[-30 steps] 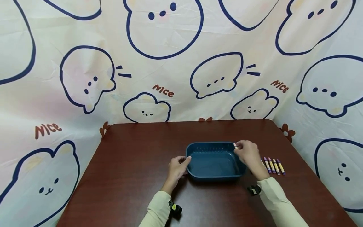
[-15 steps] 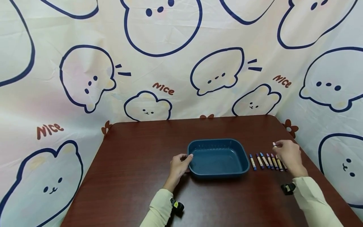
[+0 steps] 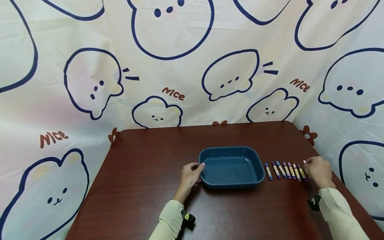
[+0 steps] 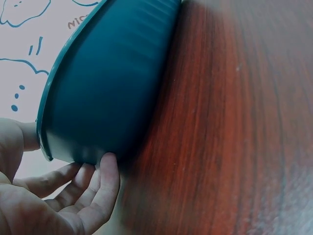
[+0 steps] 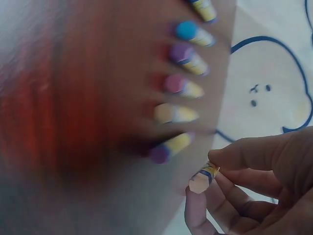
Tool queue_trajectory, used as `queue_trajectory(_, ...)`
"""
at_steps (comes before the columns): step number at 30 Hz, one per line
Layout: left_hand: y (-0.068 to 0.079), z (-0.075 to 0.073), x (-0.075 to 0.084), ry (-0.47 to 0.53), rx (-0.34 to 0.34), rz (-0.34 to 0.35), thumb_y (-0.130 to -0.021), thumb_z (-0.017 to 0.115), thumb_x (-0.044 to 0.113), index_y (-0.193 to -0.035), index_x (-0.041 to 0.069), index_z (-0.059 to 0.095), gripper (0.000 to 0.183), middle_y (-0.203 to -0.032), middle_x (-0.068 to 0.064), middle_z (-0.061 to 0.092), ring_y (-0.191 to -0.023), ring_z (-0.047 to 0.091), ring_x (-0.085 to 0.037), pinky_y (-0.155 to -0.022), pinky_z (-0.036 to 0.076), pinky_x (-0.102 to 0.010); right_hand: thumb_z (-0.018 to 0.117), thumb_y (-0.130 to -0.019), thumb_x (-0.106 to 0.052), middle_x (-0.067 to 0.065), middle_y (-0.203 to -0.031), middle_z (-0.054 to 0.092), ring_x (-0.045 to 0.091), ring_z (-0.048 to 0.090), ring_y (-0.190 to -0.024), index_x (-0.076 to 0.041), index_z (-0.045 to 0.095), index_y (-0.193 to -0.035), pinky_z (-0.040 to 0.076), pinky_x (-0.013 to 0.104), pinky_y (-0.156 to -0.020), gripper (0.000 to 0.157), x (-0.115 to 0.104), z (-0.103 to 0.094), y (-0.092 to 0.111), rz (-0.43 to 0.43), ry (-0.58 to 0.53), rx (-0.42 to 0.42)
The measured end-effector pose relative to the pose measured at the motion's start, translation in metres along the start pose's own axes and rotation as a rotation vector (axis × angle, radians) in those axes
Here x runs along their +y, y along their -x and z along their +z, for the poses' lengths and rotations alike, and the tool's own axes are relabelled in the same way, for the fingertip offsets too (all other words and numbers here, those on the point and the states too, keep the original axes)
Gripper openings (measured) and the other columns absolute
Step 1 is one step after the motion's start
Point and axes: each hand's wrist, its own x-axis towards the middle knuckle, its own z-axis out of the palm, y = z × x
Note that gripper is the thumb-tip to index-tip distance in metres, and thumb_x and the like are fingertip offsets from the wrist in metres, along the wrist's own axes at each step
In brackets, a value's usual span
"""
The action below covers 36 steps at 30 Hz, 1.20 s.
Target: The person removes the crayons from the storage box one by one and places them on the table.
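My left hand (image 3: 189,176) grips the left end of a dark teal plastic basin (image 3: 231,184). In the left wrist view the thumb is over the basin's rim and the fingertips (image 4: 109,164) press its outer wall. My right hand (image 3: 319,170) pinches a pale peach crayon (image 5: 199,183) between thumb and fingers, at the right end of a row of crayons. The nearest crayon in that row is a purple one (image 5: 160,153), lying just beside the held crayon in the right wrist view. Most of the held crayon is hidden by the fingers in the head view.
Several crayons lie side by side right of the basin, among them a blue one (image 3: 268,171) closest to it. Everything stands on a brown wooden table (image 3: 144,186). A cartoon-printed cloth (image 3: 192,80) hangs behind and beside the table.
My right hand has moved from the basin's right rim to the right end of the crayon row, still pinching the crayon, and has lowered. The left hand keeps its hold on the basin.
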Motion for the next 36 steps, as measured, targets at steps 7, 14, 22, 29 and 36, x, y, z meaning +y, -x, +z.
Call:
queue_trajectory(7,0.002,0.000,0.002,0.007,-0.010,0.014,-0.096,0.068,0.044,-0.131,0.004,0.066,0.053,-0.120,-0.015,0.069,-0.077,0.073,-0.018,-0.069,0.063,-0.035,0.047,-0.078,0.001,-0.003,-0.048,0.035,0.016,0.030,-0.047,-0.018,0.039,-0.053,0.024,0.030,-0.045,0.032,0.018,0.008,0.004,0.078,-0.020,-0.044)
queue_trajectory(14,0.002,-0.001,0.005,0.001,0.004,0.025,-0.097,0.068,0.043,-0.130,0.003,0.066,0.052,-0.119,-0.015,0.070,-0.074,0.073,-0.017,-0.068,0.063,-0.036,0.050,-0.083,-0.004,0.006,-0.060,0.048,0.024,0.041,-0.056,-0.005,0.057,-0.068,0.029,0.035,-0.049,0.016,0.021,0.012,0.000,0.096,0.007,-0.033)
queue_trajectory(22,0.003,-0.001,0.005,0.010,0.010,0.028,-0.097,0.068,0.041,-0.130,0.003,0.065,0.051,-0.119,-0.015,0.068,-0.080,0.073,-0.018,-0.069,0.064,-0.036,0.049,-0.083,-0.005,-0.001,-0.052,0.042,0.021,0.039,-0.052,-0.013,0.049,-0.058,0.029,0.033,-0.048,0.026,0.024,0.014,0.001,0.052,0.006,-0.053)
queue_trajectory(29,0.004,-0.002,0.000,0.026,-0.017,0.050,-0.098,0.067,0.041,-0.129,0.000,0.065,0.051,-0.117,-0.016,0.069,-0.077,0.074,-0.019,-0.069,0.064,-0.036,0.058,-0.098,-0.019,0.019,-0.073,0.065,0.034,0.060,-0.065,0.008,0.069,-0.091,0.045,0.046,-0.053,0.030,0.021,0.010,0.009,0.081,-0.002,-0.037)
queue_trajectory(36,0.002,-0.013,-0.001,0.044,-0.097,0.098,-0.101,0.064,0.038,-0.128,-0.003,0.064,0.049,-0.110,-0.017,0.069,-0.076,0.074,-0.021,-0.072,0.064,-0.039,0.065,-0.097,-0.030,0.029,-0.104,0.070,0.035,0.064,-0.076,0.007,0.069,-0.116,0.048,0.041,-0.052,0.042,-0.016,0.013,0.015,0.009,-0.032,0.079)
